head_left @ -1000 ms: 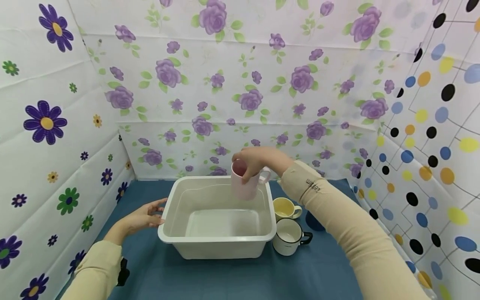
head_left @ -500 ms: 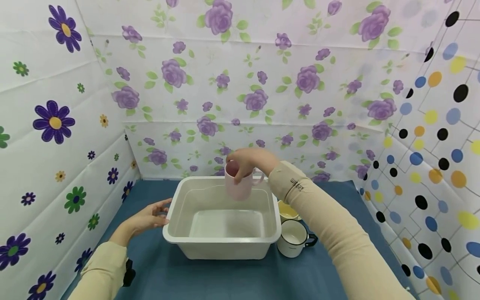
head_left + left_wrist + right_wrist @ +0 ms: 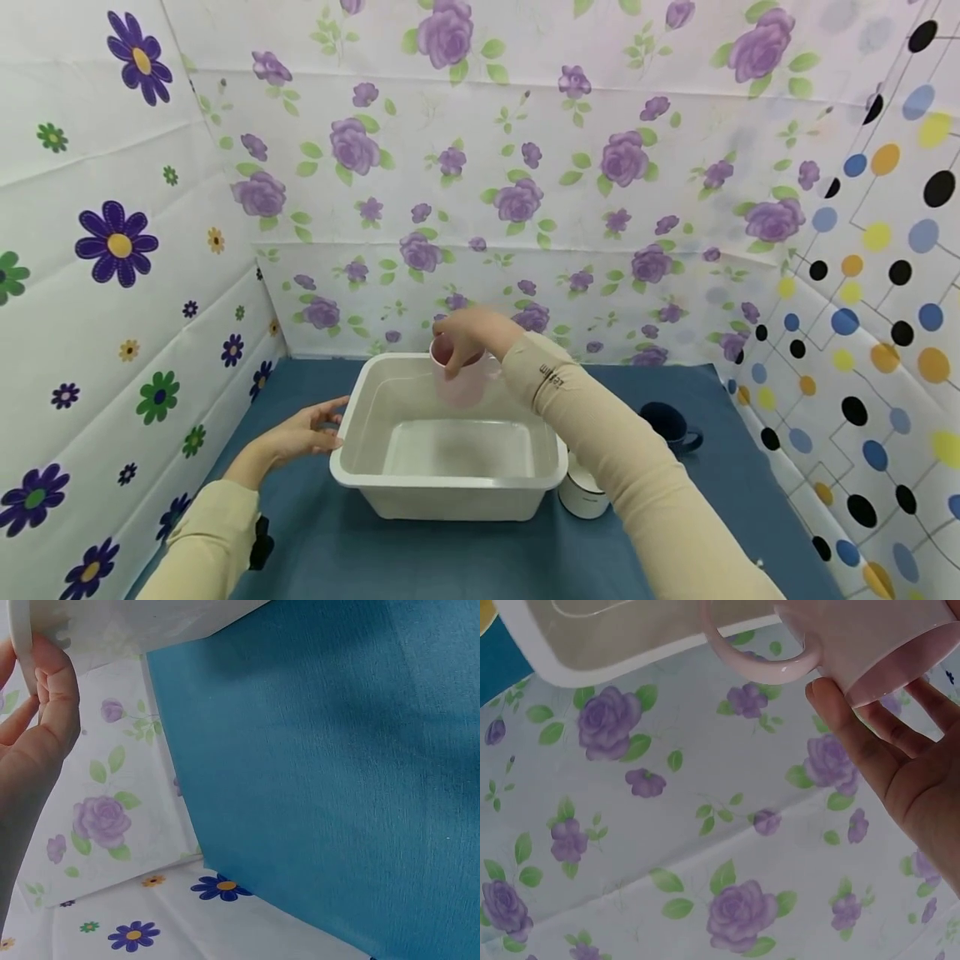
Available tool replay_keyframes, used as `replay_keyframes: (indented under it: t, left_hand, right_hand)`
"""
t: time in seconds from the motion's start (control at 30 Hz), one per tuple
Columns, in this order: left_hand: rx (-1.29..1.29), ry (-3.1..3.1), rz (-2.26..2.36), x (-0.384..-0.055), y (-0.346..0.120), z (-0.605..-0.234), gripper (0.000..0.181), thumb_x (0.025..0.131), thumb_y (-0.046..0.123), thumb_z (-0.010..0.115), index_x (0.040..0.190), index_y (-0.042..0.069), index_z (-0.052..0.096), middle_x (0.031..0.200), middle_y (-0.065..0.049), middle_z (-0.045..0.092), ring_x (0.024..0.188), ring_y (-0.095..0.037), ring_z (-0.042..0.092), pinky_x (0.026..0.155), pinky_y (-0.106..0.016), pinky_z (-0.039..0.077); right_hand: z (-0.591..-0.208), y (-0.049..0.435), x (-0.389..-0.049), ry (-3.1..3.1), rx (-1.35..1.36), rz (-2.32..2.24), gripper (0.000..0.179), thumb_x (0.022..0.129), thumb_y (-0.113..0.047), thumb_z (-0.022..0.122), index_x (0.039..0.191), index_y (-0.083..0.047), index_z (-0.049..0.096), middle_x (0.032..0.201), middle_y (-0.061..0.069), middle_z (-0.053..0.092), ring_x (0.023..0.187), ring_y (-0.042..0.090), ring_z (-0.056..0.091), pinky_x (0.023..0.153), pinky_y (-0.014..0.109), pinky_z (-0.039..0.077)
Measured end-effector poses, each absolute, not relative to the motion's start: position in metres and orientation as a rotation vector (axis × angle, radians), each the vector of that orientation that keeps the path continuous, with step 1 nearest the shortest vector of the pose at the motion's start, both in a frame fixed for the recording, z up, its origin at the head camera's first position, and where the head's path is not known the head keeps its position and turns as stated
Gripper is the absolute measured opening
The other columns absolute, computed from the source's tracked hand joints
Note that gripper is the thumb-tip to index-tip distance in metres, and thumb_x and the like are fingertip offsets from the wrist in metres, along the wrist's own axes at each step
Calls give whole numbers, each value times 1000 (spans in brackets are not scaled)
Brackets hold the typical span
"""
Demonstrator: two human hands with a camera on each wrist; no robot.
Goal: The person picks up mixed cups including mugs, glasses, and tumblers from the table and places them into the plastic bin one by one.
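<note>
My right hand (image 3: 468,333) grips a pale pink mug (image 3: 461,387) from above by its rim. The mug is lowered within the back part of a white rectangular basin (image 3: 450,482). In the right wrist view, the mug's handle (image 3: 769,667) is free of my fingers, and its pink inside shows. At the basin's left side, my left hand (image 3: 296,437) holds the rim. The left wrist view shows its digits on both sides of the basin's lip (image 3: 24,652).
A white mug (image 3: 583,496) stands against the basin's right side, partly hidden by my right sleeve (image 3: 637,467). Farther right is a dark blue mug (image 3: 667,425). In the right wrist view, a yellow edge (image 3: 486,613) shows at the corner. Blue cloth (image 3: 480,558) covers the table.
My right hand has moved left and down with the pink mug, lower into the basin. My sleeve now hides the yellow mug, and the dark blue mug shows. My left hand stays at the basin's rim.
</note>
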State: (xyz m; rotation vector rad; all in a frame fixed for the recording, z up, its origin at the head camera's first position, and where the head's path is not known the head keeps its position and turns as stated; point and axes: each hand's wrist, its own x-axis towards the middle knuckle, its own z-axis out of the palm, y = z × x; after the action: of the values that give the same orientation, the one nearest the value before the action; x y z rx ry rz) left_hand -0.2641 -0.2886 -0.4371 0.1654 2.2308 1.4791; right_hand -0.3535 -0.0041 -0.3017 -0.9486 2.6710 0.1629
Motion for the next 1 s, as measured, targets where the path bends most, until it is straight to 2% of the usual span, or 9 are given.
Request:
replay_keyframes:
  t: [0.37,0.67,0.83,1.0]
  left_hand:
    - [177,2249,1456,-267,-289,-434,79,80,9,62,141,5,12,119,-22,38,87,-18,54,76,-36,49]
    - [157,2285,1455,-267,-293,-437,79,79,10,63,141,7,15,120,-21,38,88,-17,54,79,-38,49]
    - [180,2259,1460,-267,-291,-439,79,79,10,63,141,6,14,121,-22,37,89,-16,54,80,-38,49]
    - [160,2242,1467,-267,-289,-438,79,79,7,63,141,6,14,119,-21,39,87,-16,55,80,-38,49]
  right_hand:
    - [-324,-34,-353,2642,-964,56,68,68,-42,71,126,-20,43,120,0,51,108,17,49,86,35,42]
    - [-367,-59,-355,2682,-1058,24,61,67,-39,73,119,-21,47,113,4,49,99,17,50,80,30,44]
    - [-389,-68,-355,2661,-1050,24,56,65,-37,75,111,-19,49,107,2,51,92,14,52,75,27,44]
    - [-408,-76,-356,2686,-1130,126,56,62,-39,76,108,-18,51,105,-1,54,92,14,53,76,26,44]
